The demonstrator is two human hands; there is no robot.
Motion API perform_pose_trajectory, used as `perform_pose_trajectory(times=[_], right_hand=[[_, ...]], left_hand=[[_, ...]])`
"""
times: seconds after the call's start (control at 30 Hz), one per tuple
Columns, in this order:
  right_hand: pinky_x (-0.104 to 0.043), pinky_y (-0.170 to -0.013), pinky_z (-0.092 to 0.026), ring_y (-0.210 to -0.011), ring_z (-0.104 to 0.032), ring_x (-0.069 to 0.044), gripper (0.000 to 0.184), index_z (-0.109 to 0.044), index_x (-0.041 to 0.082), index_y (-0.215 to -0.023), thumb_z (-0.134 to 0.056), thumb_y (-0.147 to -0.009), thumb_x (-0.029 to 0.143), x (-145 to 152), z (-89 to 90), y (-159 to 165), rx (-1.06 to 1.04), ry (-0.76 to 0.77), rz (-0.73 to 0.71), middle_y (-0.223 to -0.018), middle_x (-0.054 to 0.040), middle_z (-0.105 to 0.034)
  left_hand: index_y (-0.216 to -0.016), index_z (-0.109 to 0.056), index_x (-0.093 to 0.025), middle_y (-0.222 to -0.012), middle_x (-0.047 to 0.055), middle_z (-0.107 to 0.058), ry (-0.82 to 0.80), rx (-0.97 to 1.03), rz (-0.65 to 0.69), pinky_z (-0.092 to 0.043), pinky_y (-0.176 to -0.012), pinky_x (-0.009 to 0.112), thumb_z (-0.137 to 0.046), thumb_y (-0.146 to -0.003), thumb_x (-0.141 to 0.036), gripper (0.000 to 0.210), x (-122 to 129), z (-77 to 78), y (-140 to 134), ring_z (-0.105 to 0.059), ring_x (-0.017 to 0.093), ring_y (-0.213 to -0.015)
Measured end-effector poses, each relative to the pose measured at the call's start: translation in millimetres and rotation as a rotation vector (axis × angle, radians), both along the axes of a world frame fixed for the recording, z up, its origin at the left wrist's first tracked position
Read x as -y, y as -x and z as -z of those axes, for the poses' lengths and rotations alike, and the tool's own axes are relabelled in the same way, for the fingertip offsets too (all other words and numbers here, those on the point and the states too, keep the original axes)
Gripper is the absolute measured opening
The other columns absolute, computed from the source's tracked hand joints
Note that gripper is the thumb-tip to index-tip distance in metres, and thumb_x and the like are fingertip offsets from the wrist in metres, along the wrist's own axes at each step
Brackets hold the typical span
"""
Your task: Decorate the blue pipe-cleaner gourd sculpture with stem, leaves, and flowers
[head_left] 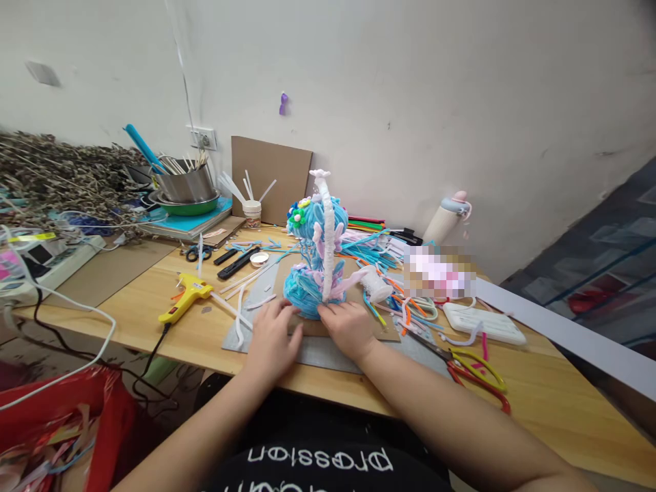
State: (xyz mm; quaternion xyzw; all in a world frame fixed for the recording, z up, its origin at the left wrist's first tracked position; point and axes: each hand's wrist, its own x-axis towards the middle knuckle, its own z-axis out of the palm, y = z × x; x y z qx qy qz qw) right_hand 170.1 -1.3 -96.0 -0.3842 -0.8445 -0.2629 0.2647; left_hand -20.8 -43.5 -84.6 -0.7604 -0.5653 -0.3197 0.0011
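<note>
An upright craft (328, 236) of fuzzy blue pipe cleaners stands in front of me, with a round top, a rounded base, and a white wrapped stem running up to a white flower. Small coloured flowers sit on the left of its top. My left hand (274, 336) lies at the left of the base, fingers apart, with fingertips next to the blue fuzz. At the front right of the base, my right hand (349, 329) has its fingers closed on the lower edge. Beneath the craft is a cardboard piece (312, 329) on a grey mat (333, 357).
A yellow glue gun (187, 298) lies to the left, its cord hanging over the table edge. Scissors (479, 374) with red and yellow handles lie right. Loose pipe cleaners (372, 249), a white roll (376, 283), a cutter (238, 263) and a bottle (447, 217) surround the craft.
</note>
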Motion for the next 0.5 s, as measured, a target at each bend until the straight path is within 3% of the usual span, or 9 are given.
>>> perform_pose_trajectory(times=[0.13, 0.5], right_hand=[[-0.032, -0.062, -0.025, -0.061, -0.054, -0.015, 0.013, -0.066, 0.02, -0.088, -0.054, -0.088, 0.016, 2.8, -1.6, 1.8, 0.036, 0.002, 0.009, -0.066, -0.001, -0.065], [-0.033, -0.063, -0.028, -0.066, -0.057, -0.017, 0.018, -0.068, 0.02, -0.099, -0.054, -0.088, 0.017, 6.1, -5.6, 4.6, 0.077, 0.144, 0.025, -0.074, -0.0031, -0.068]], left_hand=[[-0.099, -0.063, -0.021, -0.11, 0.008, -0.058, 0.043, 0.055, 0.06, -0.043, -0.091, 0.043, -0.053, -0.083, -0.02, 0.019, 5.9, 6.8, -9.8, -0.053, 0.026, -0.108], [-0.093, -0.063, -0.02, -0.103, 0.008, -0.06, 0.051, 0.099, 0.056, -0.043, -0.087, 0.042, -0.055, -0.082, -0.02, 0.014, 8.2, 9.9, -6.0, -0.055, 0.025, -0.102]])
